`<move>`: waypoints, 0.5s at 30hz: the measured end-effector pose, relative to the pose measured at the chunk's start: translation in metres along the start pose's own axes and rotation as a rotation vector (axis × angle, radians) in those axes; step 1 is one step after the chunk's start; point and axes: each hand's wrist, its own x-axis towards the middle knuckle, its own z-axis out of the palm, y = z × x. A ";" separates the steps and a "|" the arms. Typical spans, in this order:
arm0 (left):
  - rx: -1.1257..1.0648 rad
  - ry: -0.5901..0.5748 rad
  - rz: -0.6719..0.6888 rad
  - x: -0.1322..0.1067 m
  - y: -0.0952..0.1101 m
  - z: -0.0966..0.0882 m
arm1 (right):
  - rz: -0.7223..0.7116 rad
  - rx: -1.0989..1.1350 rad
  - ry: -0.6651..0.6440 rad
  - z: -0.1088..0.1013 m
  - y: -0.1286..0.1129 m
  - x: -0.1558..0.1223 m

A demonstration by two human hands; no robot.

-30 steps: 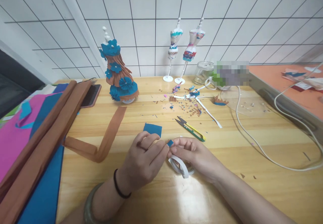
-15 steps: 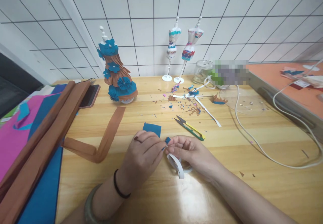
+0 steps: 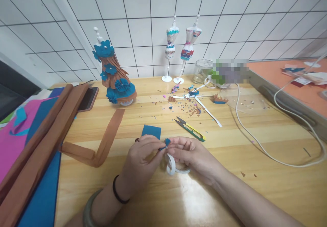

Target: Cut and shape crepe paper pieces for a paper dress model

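Between the fingertips of both hands is a small piece of blue crepe paper. My left hand pinches its left side, with thumb and forefinger closed. Thumb and fingers of my right hand close on its other side. A white strip of tape curls down below the fingertips, and a roll of tape shows partly under the right palm. Just beyond the left hand lies a flat blue paper square. Thread snips with a yellow and green handle rest past the right hand.
A mannequin in a brown and blue paper dress stands back left. Two more small mannequins stand near the tiled wall beside a glass jar. Paper scraps, a white cable, a brown strip and a phone lie around.
The left fingers have shifted slightly on the blue paper, which now shows more between the hands. The white tape strip has swung left and curled more. The whole view has moved a little.
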 end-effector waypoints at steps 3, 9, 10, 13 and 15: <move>-0.035 -0.029 -0.018 0.001 0.001 -0.001 | 0.002 -0.007 0.002 0.000 0.000 0.000; -0.149 -0.036 -0.141 0.000 0.000 0.000 | -0.016 0.003 0.009 0.000 0.001 0.002; -0.175 -0.035 -0.182 0.000 0.000 0.001 | -0.018 0.005 0.016 0.000 0.002 0.002; -0.251 -0.037 -0.305 -0.003 -0.001 0.003 | -0.018 0.005 0.032 0.001 0.002 0.003; -0.306 -0.044 -0.362 -0.004 -0.001 0.004 | -0.023 0.007 0.035 0.001 0.002 0.003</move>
